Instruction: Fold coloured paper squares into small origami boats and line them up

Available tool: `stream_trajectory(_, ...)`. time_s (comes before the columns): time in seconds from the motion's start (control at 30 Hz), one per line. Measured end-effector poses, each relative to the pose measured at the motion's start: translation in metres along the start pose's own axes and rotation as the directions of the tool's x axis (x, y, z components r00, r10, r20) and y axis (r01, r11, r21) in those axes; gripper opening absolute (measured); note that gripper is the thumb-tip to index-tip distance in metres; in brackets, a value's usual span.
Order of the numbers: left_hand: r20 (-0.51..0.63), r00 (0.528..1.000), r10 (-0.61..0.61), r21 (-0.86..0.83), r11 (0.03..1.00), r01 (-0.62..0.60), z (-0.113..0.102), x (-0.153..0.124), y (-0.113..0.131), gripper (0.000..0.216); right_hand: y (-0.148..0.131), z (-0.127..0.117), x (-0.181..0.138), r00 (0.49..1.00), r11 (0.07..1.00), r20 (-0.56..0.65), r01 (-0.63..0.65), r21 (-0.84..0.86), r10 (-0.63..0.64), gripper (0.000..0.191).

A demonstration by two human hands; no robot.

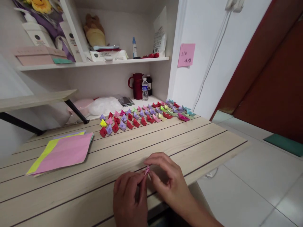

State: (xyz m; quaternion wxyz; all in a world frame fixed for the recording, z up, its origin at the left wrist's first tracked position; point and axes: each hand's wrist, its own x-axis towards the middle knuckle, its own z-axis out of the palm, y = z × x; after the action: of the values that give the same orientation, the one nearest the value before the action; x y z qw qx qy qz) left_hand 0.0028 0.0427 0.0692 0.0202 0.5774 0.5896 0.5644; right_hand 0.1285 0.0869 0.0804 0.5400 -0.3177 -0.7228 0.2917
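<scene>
At lower centre, the small pink paper (147,170) slants up rightward between 2 hands: the left hand (130,195) pinches its lower end; the right hand (168,178) surrounds its upper end, whether pressing I cannot tell.

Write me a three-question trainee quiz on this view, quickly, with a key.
1. What shows between the left hand and the right hand?
2. True or false: the paper stack lies on the floor.
3. What stands right next to the clear bottle? A) plush toy; B) red jug; C) pink box.

Key: 1. A small pink folded paper. 2. False: the paper stack is on the table. 3. B.
</scene>
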Motion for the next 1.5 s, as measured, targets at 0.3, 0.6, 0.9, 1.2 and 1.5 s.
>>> stream_trajectory(0.3, 0.049, 0.989, 0.139, 0.109, 0.984, -0.144, -0.002, 0.000, -0.007, 0.014, 0.004, 0.005, -0.007, 0.997, 0.989, -0.047, 0.053, -0.139, -0.060, 0.038)
stream_trajectory(0.6, 0.032, 0.999, -0.037, -0.008, 0.999, 0.037, -0.003, 0.006, -0.004, 0.010, 0.002, 0.006, -0.005, 0.996, 0.981, -0.069, -0.070, -0.180, 0.058, 0.028)
stream_trajectory(0.9, 0.144, 0.919, -0.366, -0.081, 0.922, 0.380, -0.008, 0.016, -0.006, 0.019, 0.005, 0.005, -0.004, 0.998, 0.978, -0.058, -0.017, -0.208, 0.005, 0.033)
stream_trajectory(1.2, 0.181, 0.846, -0.502, -0.130, 0.840, 0.527, -0.011, 0.008, -0.006, 0.035, 0.012, 0.000, 0.005, 0.918, 0.884, -0.024, -0.374, 0.281, 0.396, 0.026)
stream_trajectory(1.5, 0.236, 0.917, -0.322, -0.173, 0.914, 0.366, -0.004, 0.012, -0.009, 0.022, 0.022, -0.002, 0.008, 0.898, 0.776, -0.025, -0.365, 0.514, 0.439, 0.039)
